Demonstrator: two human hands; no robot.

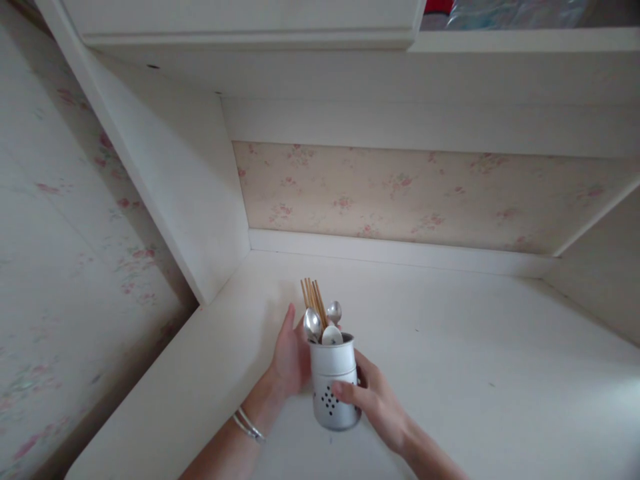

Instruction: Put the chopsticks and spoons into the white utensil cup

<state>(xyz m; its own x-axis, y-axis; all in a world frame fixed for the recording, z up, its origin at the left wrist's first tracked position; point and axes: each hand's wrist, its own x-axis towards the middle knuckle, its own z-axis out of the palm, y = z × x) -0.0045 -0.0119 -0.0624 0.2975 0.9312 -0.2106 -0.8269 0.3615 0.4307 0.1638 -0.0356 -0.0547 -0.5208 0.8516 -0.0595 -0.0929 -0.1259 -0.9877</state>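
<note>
A silver metal utensil holder [333, 363] with a diamond pattern of punched holes is tilted toward me over the white surface. My right hand [367, 390] grips it from the right, thumb across the front. Several wooden chopsticks [313, 297] stick out of the top. Beside them are a shiny metal spoon [313, 323], a smaller spoon [335, 311] and a white spoon [332, 335]. My left hand [293, 353] is at the holder's left, palm toward it and thumb stretched up. Its fingers pass behind the holder and utensils, partly hidden, so contact is unclear.
The white desktop [450, 347] spreads under both hands. A white side panel [165, 167] stands at the left, and an overhead cabinet [250, 20] hangs above. Plastic-wrapped items [515, 13] lie on the upper right shelf. Floral wallpaper [400, 193] covers the back.
</note>
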